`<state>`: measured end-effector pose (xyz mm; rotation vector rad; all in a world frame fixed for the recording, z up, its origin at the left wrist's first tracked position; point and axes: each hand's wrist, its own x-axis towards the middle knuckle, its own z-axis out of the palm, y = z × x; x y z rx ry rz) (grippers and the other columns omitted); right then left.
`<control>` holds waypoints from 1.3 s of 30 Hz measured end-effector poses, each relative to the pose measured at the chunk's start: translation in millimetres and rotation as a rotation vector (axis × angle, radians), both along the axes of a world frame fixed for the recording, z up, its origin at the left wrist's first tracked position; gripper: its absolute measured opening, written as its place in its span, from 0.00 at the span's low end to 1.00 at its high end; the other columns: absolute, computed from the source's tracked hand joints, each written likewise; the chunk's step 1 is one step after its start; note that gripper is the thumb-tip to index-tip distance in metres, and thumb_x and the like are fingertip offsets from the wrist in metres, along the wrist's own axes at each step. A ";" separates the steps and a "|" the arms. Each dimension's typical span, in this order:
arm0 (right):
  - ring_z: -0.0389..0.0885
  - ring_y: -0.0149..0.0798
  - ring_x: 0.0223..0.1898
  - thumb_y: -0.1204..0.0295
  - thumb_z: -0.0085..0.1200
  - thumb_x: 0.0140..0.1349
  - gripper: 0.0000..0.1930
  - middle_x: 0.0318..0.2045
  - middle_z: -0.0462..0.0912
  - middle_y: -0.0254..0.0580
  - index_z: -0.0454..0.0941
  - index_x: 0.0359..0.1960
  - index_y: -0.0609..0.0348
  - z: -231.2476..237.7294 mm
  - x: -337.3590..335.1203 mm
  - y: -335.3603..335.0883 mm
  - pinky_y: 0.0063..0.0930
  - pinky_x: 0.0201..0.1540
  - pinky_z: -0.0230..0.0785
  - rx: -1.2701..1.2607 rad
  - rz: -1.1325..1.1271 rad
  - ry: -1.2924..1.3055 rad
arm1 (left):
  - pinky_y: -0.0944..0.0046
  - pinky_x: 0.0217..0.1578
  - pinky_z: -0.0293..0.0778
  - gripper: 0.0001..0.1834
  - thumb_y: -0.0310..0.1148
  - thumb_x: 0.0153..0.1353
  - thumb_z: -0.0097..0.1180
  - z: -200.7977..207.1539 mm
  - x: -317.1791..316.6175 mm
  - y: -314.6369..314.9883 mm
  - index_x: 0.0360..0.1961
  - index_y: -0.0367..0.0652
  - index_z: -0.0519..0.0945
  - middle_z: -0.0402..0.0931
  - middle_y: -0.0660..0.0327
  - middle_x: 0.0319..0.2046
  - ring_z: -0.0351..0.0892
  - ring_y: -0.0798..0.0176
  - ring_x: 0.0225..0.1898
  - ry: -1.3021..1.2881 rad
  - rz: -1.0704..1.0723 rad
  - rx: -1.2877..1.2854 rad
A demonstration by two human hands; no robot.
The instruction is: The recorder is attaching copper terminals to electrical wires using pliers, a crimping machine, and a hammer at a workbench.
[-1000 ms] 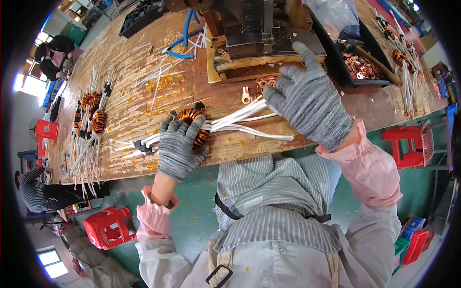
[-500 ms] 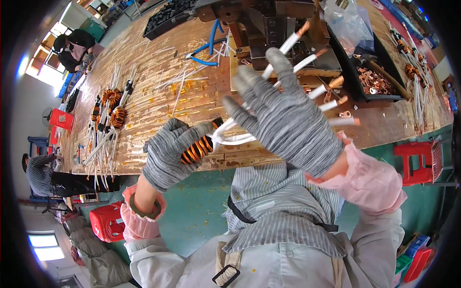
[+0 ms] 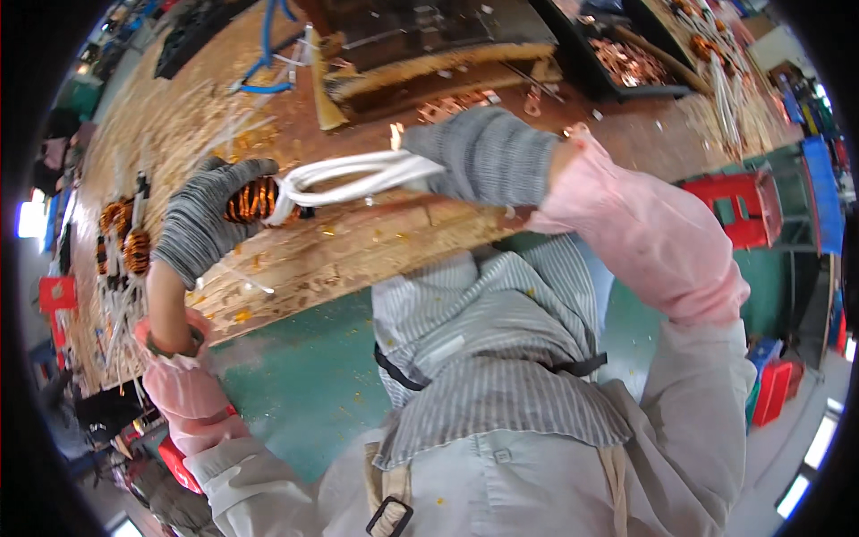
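My left hand point(image 3: 201, 215), in a grey knitted glove, is closed around a coil wound with copper wire point(image 3: 250, 202) above the table's near edge. From the coil, several thick white cables point(image 3: 353, 172) run to the right in a loose bundle. Around their far ends wraps my gloved right hand point(image 3: 488, 154), which hides most of the tips; one bare copper end point(image 3: 396, 136) shows beside its fingers. The bundle is held nearly level between both hands.
A metal press point(image 3: 420, 40) on a wooden base stands beyond my hands. At its right, a black tray point(image 3: 617, 91) holds copper lugs. Blue-handled pliers point(image 3: 266, 67) and wire scraps lie left. More coils point(image 3: 134, 251) rest at far left; a red stool point(image 3: 738, 210) stands right.
My right hand, open with spread fingers before, has closed around the cables' ends, drawing them together. The coil is still in my left hand. The whole view has shifted and tilted.
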<state>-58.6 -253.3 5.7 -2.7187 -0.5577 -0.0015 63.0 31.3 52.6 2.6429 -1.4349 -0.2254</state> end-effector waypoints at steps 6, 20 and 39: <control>0.78 0.48 0.25 0.63 0.55 0.52 0.16 0.23 0.79 0.44 0.72 0.42 0.52 -4.9 -3.7 8.8 0.41 0.27 0.68 -0.255 -0.134 0.122 | 0.58 0.40 0.69 0.26 0.34 0.38 0.66 -8.6 -20.1 -33.3 0.42 0.39 0.75 0.72 0.53 0.37 0.72 0.51 0.38 -0.054 -0.177 -0.116; 0.79 0.36 0.26 0.58 0.64 0.48 0.38 0.30 0.79 0.45 0.60 0.58 0.56 -31.1 -75.4 -39.5 0.29 0.31 0.73 0.504 -0.341 0.213 | 0.58 0.32 0.68 0.23 0.43 0.36 0.67 -20.8 -24.5 -41.6 0.33 0.41 0.78 0.73 0.57 0.26 0.72 0.53 0.30 -0.189 -0.159 -0.271; 0.78 0.35 0.35 0.68 0.53 0.59 0.13 0.32 0.79 0.42 0.75 0.43 0.59 3.9 -74.8 -86.6 0.26 0.38 0.69 0.666 -0.495 -0.067 | 0.58 0.30 0.68 0.17 0.39 0.38 0.65 -12.8 -27.6 -54.3 0.27 0.42 0.75 0.69 0.57 0.24 0.69 0.52 0.29 0.031 -0.065 -0.263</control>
